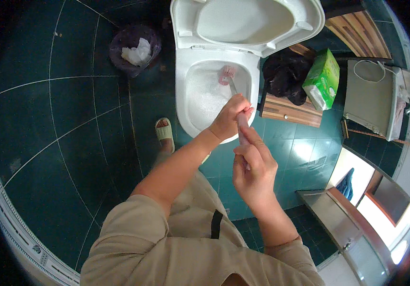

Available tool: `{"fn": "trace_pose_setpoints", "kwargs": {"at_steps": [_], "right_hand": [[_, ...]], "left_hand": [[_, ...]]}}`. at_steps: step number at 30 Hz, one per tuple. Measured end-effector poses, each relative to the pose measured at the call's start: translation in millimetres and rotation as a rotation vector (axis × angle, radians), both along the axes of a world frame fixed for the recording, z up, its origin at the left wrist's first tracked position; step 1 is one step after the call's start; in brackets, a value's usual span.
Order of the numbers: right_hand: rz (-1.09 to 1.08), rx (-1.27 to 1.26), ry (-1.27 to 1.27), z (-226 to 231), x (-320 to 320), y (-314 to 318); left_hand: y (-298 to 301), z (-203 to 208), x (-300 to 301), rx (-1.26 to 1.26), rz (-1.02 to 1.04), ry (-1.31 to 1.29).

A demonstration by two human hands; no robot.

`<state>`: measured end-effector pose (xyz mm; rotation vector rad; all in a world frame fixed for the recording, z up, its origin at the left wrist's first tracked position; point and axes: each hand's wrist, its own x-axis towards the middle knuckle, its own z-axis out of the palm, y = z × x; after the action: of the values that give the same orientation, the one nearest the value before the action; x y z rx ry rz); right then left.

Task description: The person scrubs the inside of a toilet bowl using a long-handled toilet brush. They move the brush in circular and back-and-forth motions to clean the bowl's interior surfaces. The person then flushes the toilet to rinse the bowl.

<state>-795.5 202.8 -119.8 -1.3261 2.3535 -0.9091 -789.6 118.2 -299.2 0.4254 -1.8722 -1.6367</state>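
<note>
Both my hands grip a toilet brush (227, 74) by its long handle. Its pinkish bristle head is down inside the bowl of the white toilet (181, 95), near the bowl's far right wall. My left hand (232, 117) wraps the handle lower down, over the front right of the rim. Closer to me, my right hand (255, 167) closes round the upper end of the handle. White froth or bubbles seem to cover the inside of the bowl. The seat and lid (245, 21) are raised at the back.
Left of the toilet stands a dark bin (119, 55) with white paper in it. On the right, a wood-striped cabinet (290, 110) holds a black plastic bag (286, 78) and a green tissue pack (328, 78). A washbasin (372, 105) and a door (331, 214) are farther right.
</note>
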Motion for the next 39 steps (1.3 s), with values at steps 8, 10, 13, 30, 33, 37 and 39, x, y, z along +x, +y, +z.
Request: {"fn": "trace_pose_setpoints", "kwargs": {"at_steps": [8, 10, 13, 30, 33, 37, 39], "right_hand": [[0.002, 0.404, -0.091, 40, 15, 102], [-0.093, 0.572, -0.286, 54, 26, 126], [-0.754, 0.584, -1.240, 33, 50, 173], [-1.176, 0.339, -1.561, -56, 120, 188], [-1.026, 0.191, -1.518, -113, 91, 151], [-1.054, 0.242, -1.511, -119, 122, 168], [-1.151, 0.225, -1.600, -94, 132, 197]], "left_hand": [[70, -3, 23, -0.355, -0.948, -0.131], [106, 17, 38, -0.400, -1.061, -0.070], [125, 36, 59, -0.522, -1.332, -0.211], [151, -31, 100, -0.686, -1.086, -0.208], [86, -56, 59, -0.782, -0.985, -0.256], [104, -70, 85, -0.801, -1.014, -0.230], [129, -39, 93, -0.768, -1.125, -0.248]]}}
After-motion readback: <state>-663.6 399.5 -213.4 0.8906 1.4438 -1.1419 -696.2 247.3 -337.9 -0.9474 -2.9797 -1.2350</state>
